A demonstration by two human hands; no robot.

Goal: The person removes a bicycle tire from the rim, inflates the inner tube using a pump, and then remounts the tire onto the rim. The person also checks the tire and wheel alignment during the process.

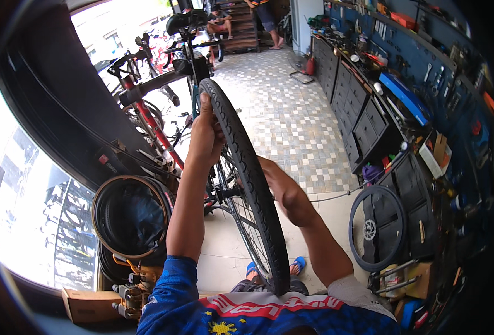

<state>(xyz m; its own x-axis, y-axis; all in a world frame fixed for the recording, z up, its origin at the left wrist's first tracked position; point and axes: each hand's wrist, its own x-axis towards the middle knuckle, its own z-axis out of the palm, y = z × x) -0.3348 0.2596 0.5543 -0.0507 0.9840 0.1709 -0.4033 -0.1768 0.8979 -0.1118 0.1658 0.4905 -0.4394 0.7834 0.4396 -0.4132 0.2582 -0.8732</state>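
Note:
A bicycle wheel (247, 173) with a black knobbly tyre stands upright in front of me, its lower end close to my lap. Near its top, my left hand (205, 134) grips the tyre and rim, thumb pointing up along the sidewall and fingers curled. On the wheel's right side, my right hand (277, 181) is slightly blurred and reaches in towards the spokes. The tyre hides its fingertips, so what they touch does not show. Just beyond the wheel, a bicycle with a red frame (152, 125) is held up off the floor.
Several tyres (99, 218) are stacked at the left, above a cardboard box (88, 304). Dark drawer cabinets (364, 131) and a blue tool wall (420, 50) line the right. A loose tyre (354, 223) leans there. Two other people (266, 19) are at the far end.

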